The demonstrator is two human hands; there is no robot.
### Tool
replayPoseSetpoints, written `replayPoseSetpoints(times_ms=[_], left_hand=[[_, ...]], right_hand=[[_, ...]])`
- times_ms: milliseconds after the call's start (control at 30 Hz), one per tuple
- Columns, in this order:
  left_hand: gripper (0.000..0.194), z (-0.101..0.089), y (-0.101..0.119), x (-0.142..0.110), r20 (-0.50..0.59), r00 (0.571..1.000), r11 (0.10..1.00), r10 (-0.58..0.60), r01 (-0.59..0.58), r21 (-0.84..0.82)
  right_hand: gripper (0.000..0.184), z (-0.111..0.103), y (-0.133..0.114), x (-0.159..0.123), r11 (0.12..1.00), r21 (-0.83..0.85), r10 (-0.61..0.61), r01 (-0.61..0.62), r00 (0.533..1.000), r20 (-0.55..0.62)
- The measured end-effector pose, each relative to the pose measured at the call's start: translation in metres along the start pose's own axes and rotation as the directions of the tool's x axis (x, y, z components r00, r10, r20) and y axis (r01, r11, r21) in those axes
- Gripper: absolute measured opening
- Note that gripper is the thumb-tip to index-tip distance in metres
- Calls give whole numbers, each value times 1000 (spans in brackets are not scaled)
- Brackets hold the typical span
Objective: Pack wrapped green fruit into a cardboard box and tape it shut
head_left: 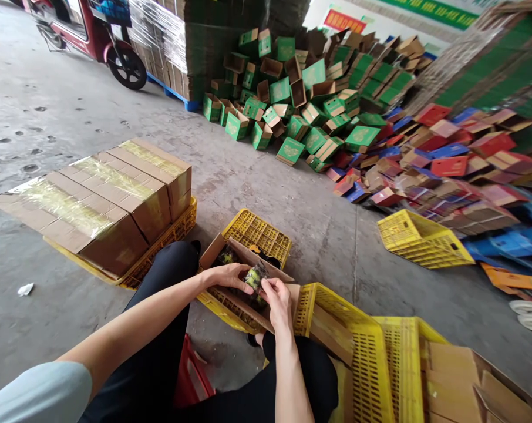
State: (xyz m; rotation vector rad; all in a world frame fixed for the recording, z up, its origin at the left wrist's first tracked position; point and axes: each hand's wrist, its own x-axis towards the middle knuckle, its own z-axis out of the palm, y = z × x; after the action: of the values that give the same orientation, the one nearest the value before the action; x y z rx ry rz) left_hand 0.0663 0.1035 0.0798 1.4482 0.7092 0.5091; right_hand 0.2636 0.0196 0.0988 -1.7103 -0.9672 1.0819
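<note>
A small clear plastic packet with yellow-green and dark contents (255, 275) is held between both hands, above an open cardboard box. My left hand (231, 276) grips its left side, with the thumb pressed against it. At its right edge, the fingers of my right hand (277, 298) are closed in a pinch. Inside the open box (211, 251) lie more dark packets (226, 256), partly covered by my hands and forearms. This box rests on a yellow plastic crate (224, 310) between my knees. What exactly is in the packet is too small to tell.
Taped cartons (116, 200) sit on a yellow crate at left. An upturned yellow crate (261, 232) with a black-and-orange item (266, 255) stands ahead. More crates (367, 352) hold cardboard at right. Piled green boxes (292, 111), red-blue boxes (446, 164) and a scooter (94, 32) are farther back.
</note>
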Motion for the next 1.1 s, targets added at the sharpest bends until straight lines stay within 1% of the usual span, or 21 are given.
replayPoseSetpoints(times_ms=[67, 100, 167, 267, 333, 400, 433, 500, 533, 567, 633, 667, 700, 800, 867, 900, 933, 967, 1033, 1100], left_hand=[[61, 2, 4, 0, 47, 999, 1000, 2, -4, 29], [61, 2, 5, 0, 44, 999, 998, 9, -11, 60], [64, 2, 5, 1, -13, 999, 991, 42, -39, 127], [72, 2, 2, 3, -77, 994, 966, 84, -62, 253], [75, 2, 0, 4, -88, 989, 943, 123, -89, 321], [72, 2, -1, 4, -76, 981, 907, 180, -135, 398], [71, 2, -1, 4, -63, 977, 885, 204, -157, 437], [74, 2, -1, 3, -35, 975, 856, 221, -176, 487], [81, 2, -2, 2, -25, 975, 856, 219, -179, 485], [92, 2, -2, 1, -17, 976, 868, 215, -183, 462], [114, 3, -5, 0, -10, 979, 910, 205, -187, 370], [119, 3, -6, 0, -9, 980, 931, 196, -184, 314], [118, 3, -7, 0, -11, 983, 949, 185, -176, 263], [99, 2, -10, 1, -51, 985, 975, 165, -155, 161], [95, 0, -11, 2, -78, 983, 978, 166, -154, 144], [95, -1, -12, 3, -83, 984, 976, 156, -140, 168], [94, -2, -13, 4, -82, 988, 967, 131, -109, 231], [91, -3, -14, 4, -78, 992, 945, 95, -65, 320], [76, -7, -15, 5, -80, 997, 870, 20, 22, 492], [54, -11, -16, 3, -52, 998, 793, -43, 65, 606]], right_hand=[[46, 3, -2, 0, 994, 111, 12, -12, 1000, -2], [48, 4, -3, 0, 991, 130, 15, -13, 1000, -11], [51, 3, -8, 1, 994, 109, 13, -9, 999, -42], [57, -2, -16, -1, 1000, -3, -14, 14, 997, -75], [65, -3, -20, -5, 999, -44, -20, 18, 999, -43], [74, -2, -22, -9, 1000, -16, -1, 2, 1000, 10], [75, -1, -22, -10, 1000, 19, 11, -11, 999, 33], [69, 0, -20, -11, 994, 100, 29, -35, 998, 59], [64, 0, -19, -11, 989, 139, 34, -43, 997, 65], [58, 0, -18, -11, 984, 173, 37, -48, 997, 71], [50, -2, -15, -9, 974, 219, 37, -53, 996, 78], [49, -3, -14, -8, 971, 232, 35, -53, 996, 81], [48, -4, -13, -7, 970, 239, 33, -52, 996, 85], [48, -8, -9, -5, 975, 221, 17, -39, 995, 100], [45, -11, -7, -2, 989, 145, -14, 0, 996, 93], [42, -14, -6, -1, 998, 59, -42, 38, 996, 73], [38, -17, -5, 0, 995, -66, -78, 81, 996, 43], [34, -20, -4, 1, 968, -218, -121, 121, 993, 13], [27, -26, -2, 2, 845, -508, -205, 164, 978, -26], [25, -29, 1, 2, 715, -676, -264, 178, 964, -25]])
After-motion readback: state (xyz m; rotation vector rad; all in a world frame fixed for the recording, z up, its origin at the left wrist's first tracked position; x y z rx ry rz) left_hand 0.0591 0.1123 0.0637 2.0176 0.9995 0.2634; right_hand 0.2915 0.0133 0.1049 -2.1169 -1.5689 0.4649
